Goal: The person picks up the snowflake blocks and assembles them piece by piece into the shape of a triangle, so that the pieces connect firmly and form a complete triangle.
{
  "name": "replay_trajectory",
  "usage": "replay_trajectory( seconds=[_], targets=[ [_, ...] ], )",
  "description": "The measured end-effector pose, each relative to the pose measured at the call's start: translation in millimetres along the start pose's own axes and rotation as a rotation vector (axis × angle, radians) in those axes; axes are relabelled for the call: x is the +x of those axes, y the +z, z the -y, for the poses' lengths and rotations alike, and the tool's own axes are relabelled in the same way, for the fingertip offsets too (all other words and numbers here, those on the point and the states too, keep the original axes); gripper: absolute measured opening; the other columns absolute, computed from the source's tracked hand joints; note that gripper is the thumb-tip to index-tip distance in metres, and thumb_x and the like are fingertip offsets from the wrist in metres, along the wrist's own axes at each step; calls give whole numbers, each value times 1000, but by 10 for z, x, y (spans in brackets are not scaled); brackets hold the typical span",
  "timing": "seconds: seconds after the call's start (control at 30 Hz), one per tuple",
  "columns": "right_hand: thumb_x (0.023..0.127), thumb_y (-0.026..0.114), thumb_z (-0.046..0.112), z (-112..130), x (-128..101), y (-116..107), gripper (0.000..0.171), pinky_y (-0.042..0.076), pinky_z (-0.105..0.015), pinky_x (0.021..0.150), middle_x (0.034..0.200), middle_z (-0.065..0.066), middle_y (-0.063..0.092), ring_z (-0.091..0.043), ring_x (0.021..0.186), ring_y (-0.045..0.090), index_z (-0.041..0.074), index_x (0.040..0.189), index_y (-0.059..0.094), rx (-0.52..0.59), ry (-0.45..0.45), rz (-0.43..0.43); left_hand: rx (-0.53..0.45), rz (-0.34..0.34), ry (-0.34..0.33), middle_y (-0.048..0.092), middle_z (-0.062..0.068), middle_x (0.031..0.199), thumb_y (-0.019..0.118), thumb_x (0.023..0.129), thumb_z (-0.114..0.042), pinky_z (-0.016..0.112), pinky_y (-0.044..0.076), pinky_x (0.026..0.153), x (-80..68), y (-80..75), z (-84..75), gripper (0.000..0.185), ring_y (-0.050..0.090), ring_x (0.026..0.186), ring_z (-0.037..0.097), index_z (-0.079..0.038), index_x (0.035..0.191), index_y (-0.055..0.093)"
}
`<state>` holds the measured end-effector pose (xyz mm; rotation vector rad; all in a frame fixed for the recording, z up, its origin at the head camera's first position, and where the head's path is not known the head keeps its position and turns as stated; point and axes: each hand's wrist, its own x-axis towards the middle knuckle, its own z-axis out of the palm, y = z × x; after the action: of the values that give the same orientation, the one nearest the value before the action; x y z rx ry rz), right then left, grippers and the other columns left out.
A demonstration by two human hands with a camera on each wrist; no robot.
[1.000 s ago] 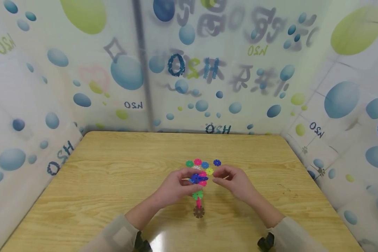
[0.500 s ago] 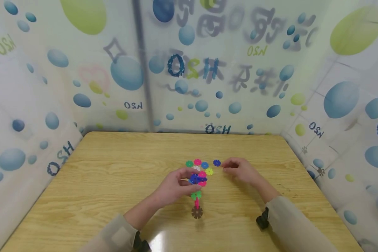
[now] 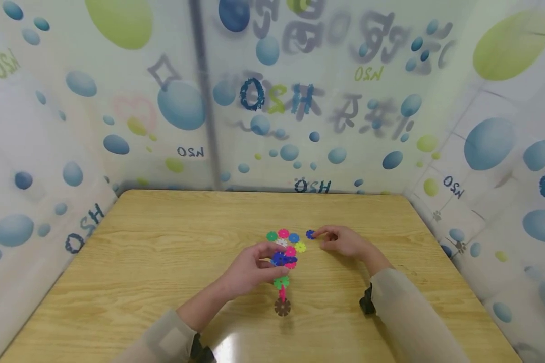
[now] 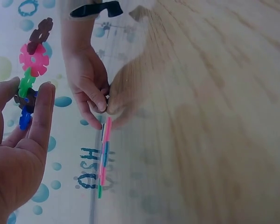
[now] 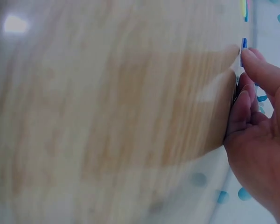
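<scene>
My left hand [image 3: 253,268] pinches a joined chain of plastic snowflake discs between thumb and fingers. Dark blue discs [image 3: 279,259] and pink ones are at its top; a green disc [image 3: 281,282], a pink one seen edge-on and a brown disc [image 3: 282,307] hang below. In the left wrist view, the pink disc [image 4: 34,59] of the chain faces the camera. My right hand [image 3: 347,242] is low over the table, its index fingertip at the right edge of a loose dark blue snowflake disc [image 3: 310,234]. The right wrist view shows that blue disc [image 5: 244,44] edge-on by the fingertips.
Loose snowflake discs lie on the wooden table [image 3: 172,242] beyond the left hand: green [image 3: 271,236], pink [image 3: 283,233], light blue [image 3: 293,238], white [image 3: 281,243] and yellow [image 3: 301,247]. Patterned curtains [image 3: 272,166] enclose the table's back and sides.
My right hand has moved away from the chain, to the right and farther back, to the edge of the loose dark blue disc. The left hand keeps holding the chain almost in place.
</scene>
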<state>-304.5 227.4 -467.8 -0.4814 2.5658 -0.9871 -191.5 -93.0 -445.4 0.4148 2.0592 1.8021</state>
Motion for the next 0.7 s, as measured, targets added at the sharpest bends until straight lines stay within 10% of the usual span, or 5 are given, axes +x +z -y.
replay_trajectory(
  seconds=[0.7],
  targets=[
    [109, 67, 24, 56, -32, 38, 22, 48, -43, 99, 123, -5, 73, -23, 111, 59, 19, 125, 81, 29, 27, 3, -28, 30, -21, 71, 15, 135, 82, 102, -29, 36, 67, 87, 8, -17, 8, 55, 79, 109, 22, -7, 148, 63]
  ],
)
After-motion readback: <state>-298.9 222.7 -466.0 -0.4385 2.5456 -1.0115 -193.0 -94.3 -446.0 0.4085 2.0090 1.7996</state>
